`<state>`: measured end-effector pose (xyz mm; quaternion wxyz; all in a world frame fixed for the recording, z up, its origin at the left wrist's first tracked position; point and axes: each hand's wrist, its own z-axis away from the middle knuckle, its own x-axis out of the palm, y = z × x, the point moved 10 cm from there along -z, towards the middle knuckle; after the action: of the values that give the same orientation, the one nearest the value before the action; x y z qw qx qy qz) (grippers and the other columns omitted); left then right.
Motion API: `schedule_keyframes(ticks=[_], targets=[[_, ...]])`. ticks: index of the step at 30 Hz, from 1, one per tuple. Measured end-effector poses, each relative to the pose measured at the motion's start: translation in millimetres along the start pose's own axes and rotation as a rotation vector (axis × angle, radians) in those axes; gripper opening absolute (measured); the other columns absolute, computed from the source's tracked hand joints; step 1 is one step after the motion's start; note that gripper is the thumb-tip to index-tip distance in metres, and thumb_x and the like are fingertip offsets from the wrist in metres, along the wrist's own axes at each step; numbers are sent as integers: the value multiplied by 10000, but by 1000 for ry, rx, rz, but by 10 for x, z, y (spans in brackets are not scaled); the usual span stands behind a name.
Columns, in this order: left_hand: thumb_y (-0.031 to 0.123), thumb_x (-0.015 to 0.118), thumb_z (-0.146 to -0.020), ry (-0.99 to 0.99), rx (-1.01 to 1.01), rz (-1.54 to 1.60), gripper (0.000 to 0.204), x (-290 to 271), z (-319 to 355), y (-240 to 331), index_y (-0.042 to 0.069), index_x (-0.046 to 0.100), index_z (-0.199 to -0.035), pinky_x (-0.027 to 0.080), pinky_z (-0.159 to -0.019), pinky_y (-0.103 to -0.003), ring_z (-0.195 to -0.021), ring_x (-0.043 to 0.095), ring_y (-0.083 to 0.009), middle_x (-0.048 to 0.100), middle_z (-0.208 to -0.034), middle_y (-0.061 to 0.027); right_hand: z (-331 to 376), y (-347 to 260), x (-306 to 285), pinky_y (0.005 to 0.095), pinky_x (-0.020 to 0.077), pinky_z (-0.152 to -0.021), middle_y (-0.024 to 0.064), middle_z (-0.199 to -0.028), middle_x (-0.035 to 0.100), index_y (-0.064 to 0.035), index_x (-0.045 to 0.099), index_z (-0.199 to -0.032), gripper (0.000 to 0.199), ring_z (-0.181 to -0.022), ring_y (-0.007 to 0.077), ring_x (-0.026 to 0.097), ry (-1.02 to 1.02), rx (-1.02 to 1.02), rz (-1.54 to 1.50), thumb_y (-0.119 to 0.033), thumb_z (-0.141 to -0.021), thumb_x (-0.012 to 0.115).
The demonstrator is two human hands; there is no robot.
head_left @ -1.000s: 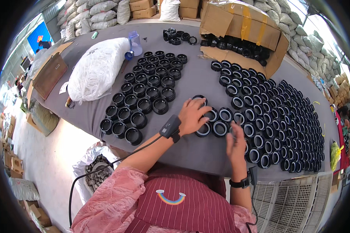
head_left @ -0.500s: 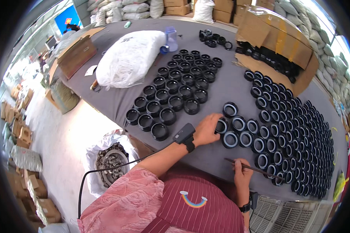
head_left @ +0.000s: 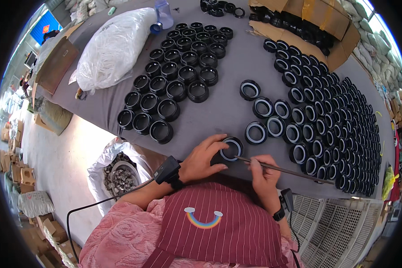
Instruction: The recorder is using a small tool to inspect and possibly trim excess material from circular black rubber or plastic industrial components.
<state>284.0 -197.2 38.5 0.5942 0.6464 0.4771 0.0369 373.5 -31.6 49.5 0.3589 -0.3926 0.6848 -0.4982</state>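
Note:
A round black cap [head_left: 237, 140] with a pale ring inside lies on the grey-covered table near its front edge. My left hand [head_left: 203, 160] is at its left side, fingers on the rim and thumb close to the lower edge. In my right hand [head_left: 264, 173] is a thin dark rod [head_left: 295, 173]; its tip meets the near rim of the cap. Similar caps with pale rings [head_left: 256, 132] stand behind and to the right, packed in many rows. To the left sits a group of black caps [head_left: 161, 131] without a visible pale ring.
A stuffed white plastic bag [head_left: 116, 49] and a clear bluish bottle [head_left: 164, 15] are at the back left. An open carton [head_left: 272, 33] holds black parts at the back right. Below the left table edge stands a lined container [head_left: 96, 176] of metal pieces; grey crates [head_left: 326, 223] are at lower right.
My left hand has brought one cap from the row toward me and to the left. My right hand has raised the rod's tip to this cap. The view has shifted.

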Motion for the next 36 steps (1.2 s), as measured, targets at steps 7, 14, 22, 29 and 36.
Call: schedule_keyframes(ticks=[7,14,22,29,36], targets=[[130,792,-776,-6,52,-87,291,42,12,-56,53,619,-997,470,-987,-435,-1232,534,-387,510,-1382,-194,-148,-139,361,400,466,-694,107,-769,656,-60,652,-859,20,-713,311,615,-160,-157,298,-55,-875,663],[154,775,-786,-33,145,-153,264,50,-45,15,48,629,-978,457,-1016,-460,-1229,525,-422,508,-1367,-230,-250,-229,431,411,466,-652,115,-724,638,-47,637,-843,34,-693,322,622,-232,-171,343,-40,-870,656],[140,760,-809,-85,98,-44,242,43,-83,-4,37,626,-983,475,-1010,-458,-1241,520,-441,484,-1383,-253,-413,-227,347,417,485,-635,124,-758,640,-16,619,-867,37,-673,326,627,-195,-144,563,-12,-869,655],[112,725,-818,-88,82,-10,223,40,-77,-18,23,600,-980,474,-1012,-457,-1239,521,-447,478,-1397,-250,-320,-252,468,434,439,-945,58,-811,691,-77,658,-929,62,-727,235,655,-161,-291,510,-53,-877,681],[72,758,-784,-41,55,16,313,29,-50,-58,39,584,-1042,451,-1049,-446,-1254,537,-406,501,-1403,-220,-237,-182,548,458,383,-1013,30,-786,681,-100,674,-925,31,-707,194,629,-257,-306,455,-98,-895,671]])
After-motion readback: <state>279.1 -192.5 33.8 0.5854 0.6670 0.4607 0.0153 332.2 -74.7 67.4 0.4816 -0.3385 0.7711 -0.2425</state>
